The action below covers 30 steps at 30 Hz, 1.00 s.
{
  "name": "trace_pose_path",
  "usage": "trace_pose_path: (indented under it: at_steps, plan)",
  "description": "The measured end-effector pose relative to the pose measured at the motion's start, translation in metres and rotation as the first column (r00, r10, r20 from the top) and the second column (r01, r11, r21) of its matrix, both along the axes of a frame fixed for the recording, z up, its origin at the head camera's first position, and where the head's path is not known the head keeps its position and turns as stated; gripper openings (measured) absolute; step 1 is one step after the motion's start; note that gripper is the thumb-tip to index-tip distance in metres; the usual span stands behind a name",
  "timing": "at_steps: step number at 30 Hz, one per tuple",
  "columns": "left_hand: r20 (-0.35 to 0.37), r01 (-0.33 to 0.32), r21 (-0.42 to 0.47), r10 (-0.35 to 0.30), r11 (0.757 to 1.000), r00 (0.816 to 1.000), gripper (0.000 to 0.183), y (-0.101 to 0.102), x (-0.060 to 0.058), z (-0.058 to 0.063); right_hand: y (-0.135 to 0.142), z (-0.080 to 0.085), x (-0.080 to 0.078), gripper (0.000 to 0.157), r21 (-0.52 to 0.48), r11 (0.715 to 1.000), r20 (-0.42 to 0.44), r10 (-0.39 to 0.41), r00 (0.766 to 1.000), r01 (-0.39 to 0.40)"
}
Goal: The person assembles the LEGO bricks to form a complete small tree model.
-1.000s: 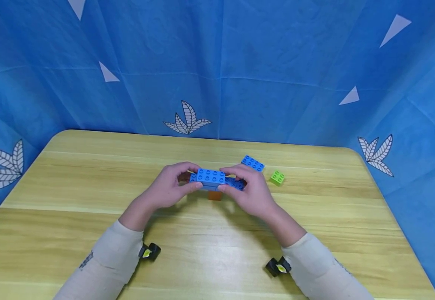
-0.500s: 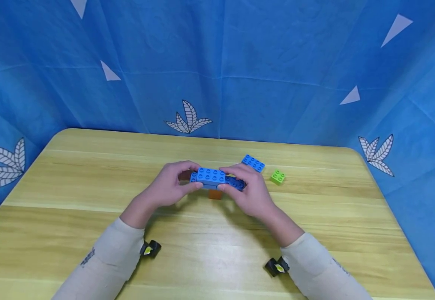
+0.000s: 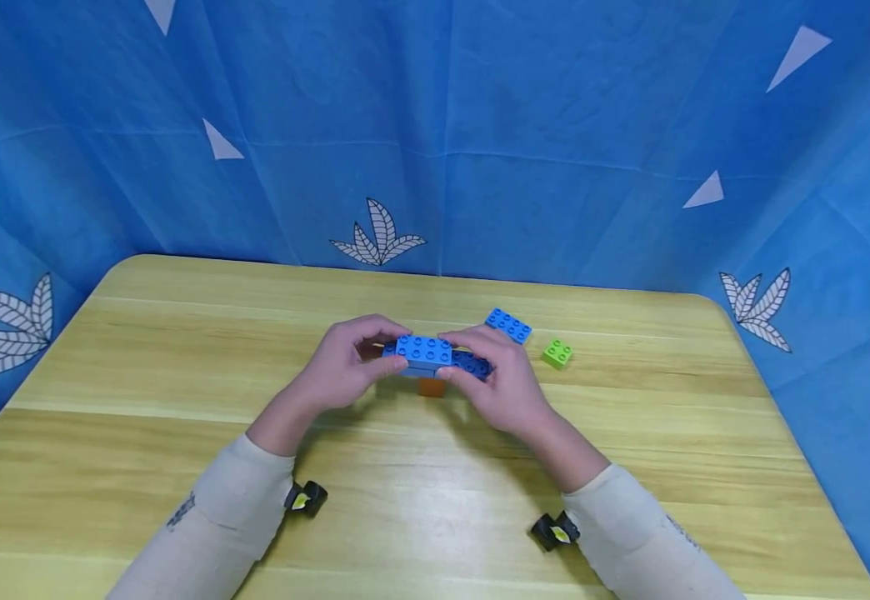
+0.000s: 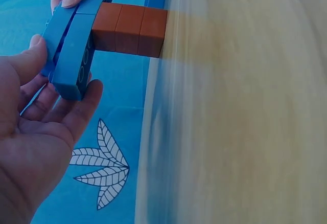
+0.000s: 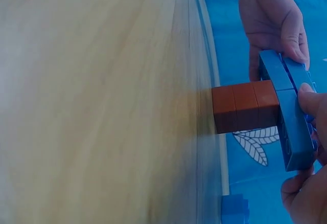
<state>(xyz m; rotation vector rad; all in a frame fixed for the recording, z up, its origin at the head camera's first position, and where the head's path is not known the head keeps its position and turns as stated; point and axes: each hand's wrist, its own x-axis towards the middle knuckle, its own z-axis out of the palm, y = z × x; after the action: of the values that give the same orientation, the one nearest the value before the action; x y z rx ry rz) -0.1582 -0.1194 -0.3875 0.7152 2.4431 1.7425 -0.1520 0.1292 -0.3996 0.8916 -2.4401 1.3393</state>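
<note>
A blue brick [image 3: 423, 352], studs up, lies across two end-to-end blue bricks [image 4: 76, 58]. Under these stands a column of several orange-brown blocks [image 5: 245, 106] on the table. My left hand [image 3: 343, 364] pinches the left end of the top brick, thumb in front and fingers behind, with fingertips also reaching below the lower brick in the left wrist view. A thin dark gap shows between the top brick and the lower layer at this end. My right hand [image 3: 508, 382] pinches the top brick's right end the same way, partly covering the right lower brick.
A loose blue brick [image 3: 508, 325] lies behind my right hand. Beside it sits a small lime-green brick [image 3: 557, 353]. The wooden table [image 3: 180, 350] ends at a blue patterned curtain [image 3: 555, 125]. Black wrist cameras [image 3: 307, 498] hang from both sleeves.
My left hand has shifted slightly towards the right and covers more of the lower left brick's studs. The right hand keeps its hold. The head view has drifted slightly.
</note>
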Motion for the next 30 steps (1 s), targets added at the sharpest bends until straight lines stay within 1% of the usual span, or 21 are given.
trace_pose_path:
  at_steps: [4, 13, 18, 21, 23, 27, 30]
  plan:
    - [0.011, -0.007, 0.018, 0.007, 1.000, 1.000, 0.024, 0.0012, 0.0004, 0.0002, -0.0004, 0.0011, 0.0002, 0.035, 0.005, 1.000, -0.003, -0.003, 1.000, 0.003]
    - [0.015, -0.013, 0.022, 0.013, 1.000, 1.000, 0.023, 0.0022, -0.0005, -0.0009, -0.0004, 0.0023, 0.0008, 0.034, 0.017, 1.000, 0.018, -0.019, 1.000, 0.019]
    - [0.041, -0.010, 0.035, 0.009, 0.999, 0.999, 0.023, 0.0019, -0.0008, -0.0033, 0.0009, 0.0019, -0.0003, 0.035, 0.021, 1.000, -0.012, -0.013, 1.000, 0.013]
    - [0.045, -0.003, 0.046, 0.001, 0.999, 0.999, 0.025, 0.0019, -0.0013, -0.0046, 0.0014, 0.0018, -0.0004, 0.037, 0.014, 1.000, -0.017, -0.024, 1.000, 0.024]
    - [0.040, 0.010, 0.058, -0.012, 0.998, 0.999, 0.026, 0.0021, -0.0018, -0.0048, 0.0018, 0.0003, -0.0002, 0.041, -0.001, 0.999, 0.005, -0.040, 0.999, 0.040]
    - [0.037, 0.021, 0.071, -0.024, 0.997, 0.999, 0.027, 0.0024, -0.0014, -0.0040, 0.0028, -0.0038, 0.0013, 0.048, -0.036, 0.996, 0.086, -0.075, 0.994, 0.078]
    - [0.042, 0.022, 0.072, -0.025, 0.997, 0.999, 0.027, 0.0027, -0.0016, -0.0052, 0.0037, -0.0047, 0.0021, 0.048, -0.042, 0.995, 0.121, -0.089, 0.989, 0.095]
